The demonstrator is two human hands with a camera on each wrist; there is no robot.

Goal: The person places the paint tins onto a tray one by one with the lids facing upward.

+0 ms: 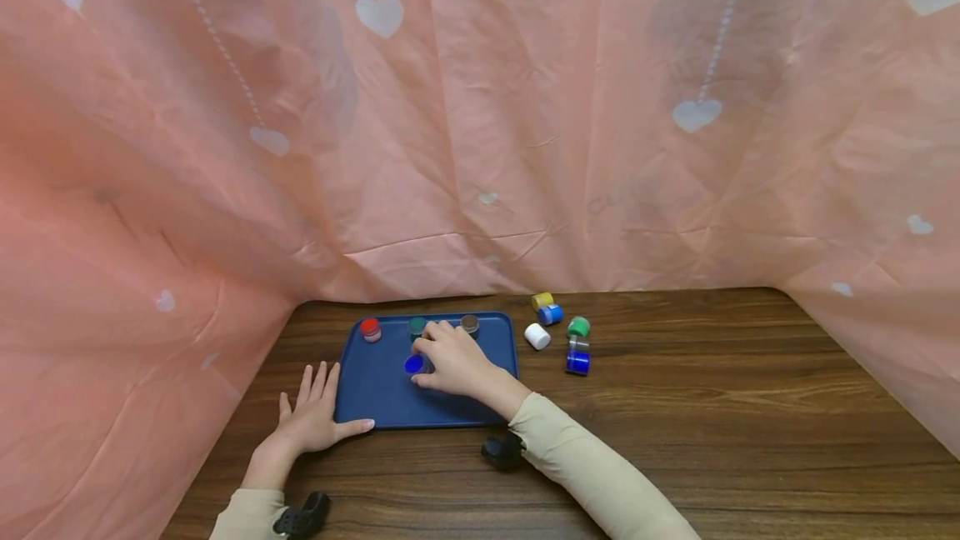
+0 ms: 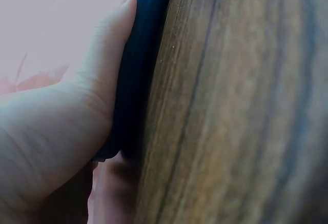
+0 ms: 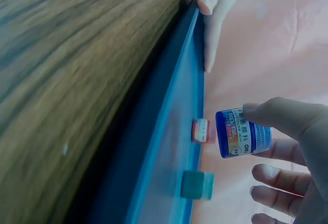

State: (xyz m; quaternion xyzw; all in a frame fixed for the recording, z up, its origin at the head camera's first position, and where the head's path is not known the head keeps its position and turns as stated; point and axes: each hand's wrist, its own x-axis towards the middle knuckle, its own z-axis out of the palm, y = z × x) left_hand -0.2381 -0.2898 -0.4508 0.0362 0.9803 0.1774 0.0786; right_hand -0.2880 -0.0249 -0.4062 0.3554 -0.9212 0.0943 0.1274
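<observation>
My right hand (image 1: 459, 363) holds a blue paint jar (image 3: 236, 134) between thumb and fingers, tilted above the blue tray (image 1: 375, 397). In the right wrist view its printed label faces the camera. On the tray's far side stand a red paint jar (image 1: 371, 330), a dark green jar (image 1: 417, 327) partly behind the right hand's fingers, and a brown jar (image 1: 469, 324). At the tray's near left corner rests my left hand (image 1: 311, 423), fingers spread and straight. Its thumb lies along the front rim, which the left wrist view also shows.
Right of the tray, on the wooden table (image 1: 712, 407), lie a yellow jar (image 1: 542, 301), a light blue jar (image 1: 551, 314), a white jar (image 1: 537, 337), a green jar (image 1: 578, 327) and a dark blue jar (image 1: 577, 363). A pink curtain (image 1: 525, 148) hangs behind and at both sides.
</observation>
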